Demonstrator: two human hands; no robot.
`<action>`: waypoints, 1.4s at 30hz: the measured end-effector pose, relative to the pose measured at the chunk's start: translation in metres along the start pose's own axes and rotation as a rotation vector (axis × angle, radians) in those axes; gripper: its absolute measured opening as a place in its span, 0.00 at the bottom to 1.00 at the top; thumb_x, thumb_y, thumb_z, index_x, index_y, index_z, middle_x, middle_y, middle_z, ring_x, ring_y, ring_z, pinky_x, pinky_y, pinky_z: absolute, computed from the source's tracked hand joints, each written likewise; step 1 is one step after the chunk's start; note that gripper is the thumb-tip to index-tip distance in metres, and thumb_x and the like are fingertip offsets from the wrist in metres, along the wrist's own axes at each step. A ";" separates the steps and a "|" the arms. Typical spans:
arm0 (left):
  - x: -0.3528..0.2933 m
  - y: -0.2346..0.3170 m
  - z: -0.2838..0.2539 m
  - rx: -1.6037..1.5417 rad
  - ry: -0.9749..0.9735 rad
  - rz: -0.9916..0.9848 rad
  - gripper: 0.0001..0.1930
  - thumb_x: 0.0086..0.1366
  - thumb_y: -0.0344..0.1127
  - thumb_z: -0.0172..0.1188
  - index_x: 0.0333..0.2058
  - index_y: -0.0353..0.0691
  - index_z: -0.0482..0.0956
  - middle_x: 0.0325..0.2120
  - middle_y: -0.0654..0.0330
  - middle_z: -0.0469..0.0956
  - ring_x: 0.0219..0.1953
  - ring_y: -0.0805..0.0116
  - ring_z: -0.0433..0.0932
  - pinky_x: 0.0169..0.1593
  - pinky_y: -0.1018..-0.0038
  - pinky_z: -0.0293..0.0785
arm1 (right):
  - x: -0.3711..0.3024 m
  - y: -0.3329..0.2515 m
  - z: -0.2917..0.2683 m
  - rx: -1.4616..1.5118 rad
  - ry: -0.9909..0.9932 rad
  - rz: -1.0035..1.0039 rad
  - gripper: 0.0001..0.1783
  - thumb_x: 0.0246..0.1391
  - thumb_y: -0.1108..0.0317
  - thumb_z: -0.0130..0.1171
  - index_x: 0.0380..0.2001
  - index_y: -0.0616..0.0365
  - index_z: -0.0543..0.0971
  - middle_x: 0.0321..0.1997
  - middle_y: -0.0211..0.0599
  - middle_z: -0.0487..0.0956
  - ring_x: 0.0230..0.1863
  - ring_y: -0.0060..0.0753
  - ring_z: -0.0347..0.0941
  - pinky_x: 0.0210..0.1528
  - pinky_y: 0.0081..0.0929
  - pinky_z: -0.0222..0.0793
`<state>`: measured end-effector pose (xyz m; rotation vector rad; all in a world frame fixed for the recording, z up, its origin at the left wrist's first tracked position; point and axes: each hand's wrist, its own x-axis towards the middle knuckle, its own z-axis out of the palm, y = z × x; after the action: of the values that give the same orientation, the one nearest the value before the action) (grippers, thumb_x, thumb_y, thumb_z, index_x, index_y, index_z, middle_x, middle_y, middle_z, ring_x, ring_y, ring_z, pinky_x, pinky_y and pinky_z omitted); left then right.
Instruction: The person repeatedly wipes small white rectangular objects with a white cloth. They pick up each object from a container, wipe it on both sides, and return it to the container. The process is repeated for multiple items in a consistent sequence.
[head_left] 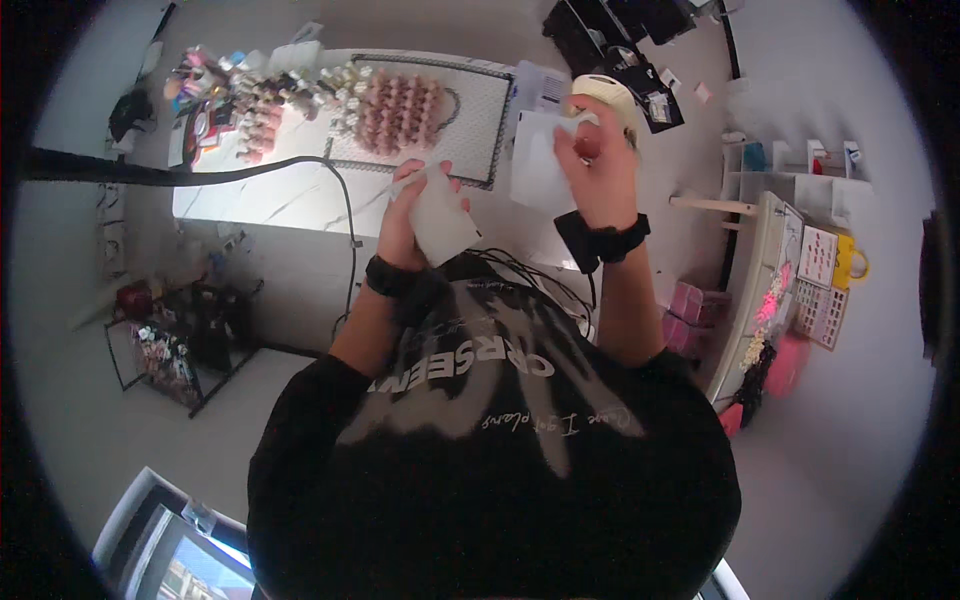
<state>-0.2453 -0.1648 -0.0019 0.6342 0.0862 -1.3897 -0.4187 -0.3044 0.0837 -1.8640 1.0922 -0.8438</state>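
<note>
In my left hand [402,222] is a whitish rectangular pack [444,222], with my fingers wrapped round its side. It is held in front of my chest, near the table's front edge. My right hand [600,165] is raised over the table's right end, thumb and fingers closed on a crumpled white tissue-like piece [578,122]. Below that hand lies a flat white sheet or box [535,165], partly hidden by it. A cream round object [606,92] shows just behind the right hand; its kind is unclear.
Rows of pinkish bottles [400,112] stand on a black-edged patterned mat [470,130] on the marble-look table [270,205]. More small bottles [265,100] crowd its left. A black cable [345,190] hangs at the left front. A side counter [745,290] stands at right.
</note>
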 end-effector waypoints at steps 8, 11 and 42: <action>-0.037 0.037 -0.035 0.087 -0.047 -0.002 0.15 0.68 0.41 0.49 0.52 0.49 0.62 0.46 0.58 0.73 0.46 0.64 0.74 0.47 0.65 0.74 | -0.042 -0.053 0.094 0.092 -0.411 -0.005 0.15 0.53 0.73 0.55 0.45 0.53 0.71 0.17 0.35 0.70 0.17 0.26 0.67 0.23 0.27 0.64; -0.050 0.042 -0.046 0.173 -0.060 -0.045 0.19 0.70 0.48 0.44 0.55 0.49 0.61 0.49 0.57 0.71 0.49 0.64 0.73 0.50 0.65 0.72 | -0.058 -0.056 0.127 0.017 -0.407 0.018 0.15 0.53 0.72 0.55 0.45 0.53 0.71 0.19 0.38 0.73 0.19 0.31 0.71 0.23 0.29 0.66; -0.109 0.128 -0.091 -0.093 -0.311 0.104 0.16 0.65 0.50 0.50 0.46 0.51 0.65 0.48 0.51 0.67 0.47 0.57 0.70 0.44 0.59 0.75 | -0.138 -0.103 0.185 -0.219 -0.379 -0.643 0.21 0.32 0.64 0.71 0.36 0.48 0.79 0.54 0.32 0.72 0.52 0.41 0.69 0.51 0.35 0.65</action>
<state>-0.1208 -0.0203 0.0148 0.3348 -0.1283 -1.3595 -0.2822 -0.0930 0.0689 -2.4873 0.3515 -0.6794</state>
